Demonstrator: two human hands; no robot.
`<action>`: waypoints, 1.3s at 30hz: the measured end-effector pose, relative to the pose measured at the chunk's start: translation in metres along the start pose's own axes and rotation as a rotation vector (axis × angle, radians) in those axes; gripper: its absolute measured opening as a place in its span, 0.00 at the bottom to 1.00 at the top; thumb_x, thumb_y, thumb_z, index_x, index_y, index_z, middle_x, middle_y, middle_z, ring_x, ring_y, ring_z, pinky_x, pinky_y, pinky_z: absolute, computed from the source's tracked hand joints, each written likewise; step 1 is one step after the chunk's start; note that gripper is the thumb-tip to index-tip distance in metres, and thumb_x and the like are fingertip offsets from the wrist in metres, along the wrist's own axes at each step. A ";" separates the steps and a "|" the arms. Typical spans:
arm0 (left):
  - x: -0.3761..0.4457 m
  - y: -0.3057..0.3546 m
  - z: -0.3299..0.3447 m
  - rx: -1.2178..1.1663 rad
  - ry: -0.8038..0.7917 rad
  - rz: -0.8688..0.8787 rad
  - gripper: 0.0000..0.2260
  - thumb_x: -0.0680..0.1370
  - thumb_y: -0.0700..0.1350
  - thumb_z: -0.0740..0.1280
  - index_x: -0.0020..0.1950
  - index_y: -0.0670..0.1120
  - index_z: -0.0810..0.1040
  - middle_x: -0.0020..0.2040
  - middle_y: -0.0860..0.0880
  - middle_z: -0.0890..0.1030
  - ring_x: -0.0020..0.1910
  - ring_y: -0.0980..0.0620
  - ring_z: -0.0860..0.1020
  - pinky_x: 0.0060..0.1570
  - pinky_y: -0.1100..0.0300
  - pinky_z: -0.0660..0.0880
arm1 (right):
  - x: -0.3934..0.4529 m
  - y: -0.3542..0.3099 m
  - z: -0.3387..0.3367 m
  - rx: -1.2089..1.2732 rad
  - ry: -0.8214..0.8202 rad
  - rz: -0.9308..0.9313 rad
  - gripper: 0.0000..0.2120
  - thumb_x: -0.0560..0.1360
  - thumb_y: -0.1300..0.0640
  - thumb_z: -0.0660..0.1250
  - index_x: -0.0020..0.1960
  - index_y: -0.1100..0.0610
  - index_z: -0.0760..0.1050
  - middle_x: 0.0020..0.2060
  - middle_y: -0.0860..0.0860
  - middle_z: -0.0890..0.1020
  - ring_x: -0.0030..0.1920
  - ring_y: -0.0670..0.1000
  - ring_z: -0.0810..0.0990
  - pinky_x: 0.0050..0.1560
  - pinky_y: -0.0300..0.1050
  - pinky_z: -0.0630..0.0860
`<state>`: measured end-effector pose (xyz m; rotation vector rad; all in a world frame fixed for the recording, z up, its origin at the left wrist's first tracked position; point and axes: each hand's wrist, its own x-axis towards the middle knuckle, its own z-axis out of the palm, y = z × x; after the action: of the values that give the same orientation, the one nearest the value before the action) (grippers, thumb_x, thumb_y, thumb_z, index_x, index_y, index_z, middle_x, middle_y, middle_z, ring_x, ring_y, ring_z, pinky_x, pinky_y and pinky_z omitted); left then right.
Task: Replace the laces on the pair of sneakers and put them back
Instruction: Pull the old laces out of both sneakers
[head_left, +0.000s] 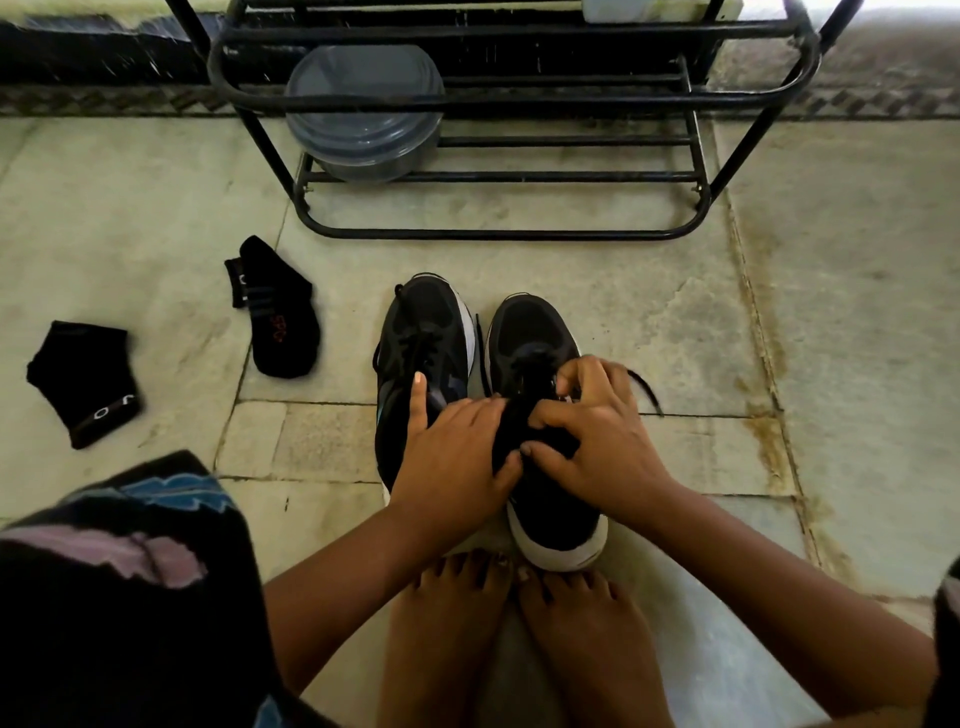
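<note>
Head view, writing: the sock nearer the sneakers (280, 312) carries red letters along its side, too small for you to read with certainty; the far sock (83, 382) shows pale letters on its cuff, of which only "O" and "J" come through. No brand can be read on either sneaker.
Head view, counts: two black sneakers with white soles, two black socks, one black metal shoe rack (498, 135), one grey lidded plastic container (363, 111), two bare feet, two hands.
Sneakers: the pair stands side by side on the tiled floor (675, 312), toes toward the rack, heels toward your feet (514, 639). The left sneaker (423, 332) is laced with a black lace; the right sneaker (535, 332) is under both your hands.
Lace: a black lace (647, 389) end trails out to the right of your right hand, over the floor.
Left hand grip: your left hand (452, 457) lies across the gap between the two sneakers, thumb pinching the dark tongue or lace area of the right sneaker, forefinger stretched out along the left sneaker.
Right hand grip: your right hand (597, 431) is curled on the lacing of the right sneaker, fingertips pinching the black lace.
Rack: the container sits on its lowest rail, left side.
Socks: both lie flat on the floor left of the sneakers, well apart from each other.
</note>
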<state>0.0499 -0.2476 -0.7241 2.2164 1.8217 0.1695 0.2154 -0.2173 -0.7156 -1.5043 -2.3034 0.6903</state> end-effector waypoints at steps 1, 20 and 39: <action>0.000 0.001 0.000 0.007 -0.002 0.001 0.25 0.75 0.60 0.52 0.63 0.48 0.73 0.56 0.53 0.80 0.59 0.53 0.76 0.70 0.48 0.30 | -0.005 -0.003 0.000 0.041 0.040 -0.012 0.11 0.68 0.43 0.67 0.41 0.50 0.79 0.48 0.48 0.66 0.56 0.48 0.60 0.56 0.51 0.67; -0.004 0.000 0.001 -0.038 0.002 0.043 0.24 0.75 0.59 0.54 0.64 0.51 0.75 0.56 0.55 0.80 0.58 0.54 0.76 0.72 0.40 0.39 | -0.015 -0.048 -0.061 0.390 0.104 -0.435 0.10 0.72 0.53 0.65 0.48 0.51 0.83 0.55 0.52 0.76 0.59 0.53 0.70 0.59 0.42 0.64; 0.000 0.000 -0.003 0.042 -0.038 0.009 0.23 0.78 0.58 0.55 0.68 0.47 0.70 0.62 0.52 0.77 0.63 0.53 0.73 0.70 0.46 0.30 | 0.008 -0.022 -0.036 -0.394 -0.452 -0.240 0.14 0.79 0.48 0.57 0.62 0.45 0.74 0.63 0.46 0.70 0.70 0.52 0.56 0.69 0.49 0.53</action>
<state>0.0492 -0.2475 -0.7208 2.2407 1.8111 0.0907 0.2134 -0.2094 -0.6737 -1.2781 -3.0494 0.5772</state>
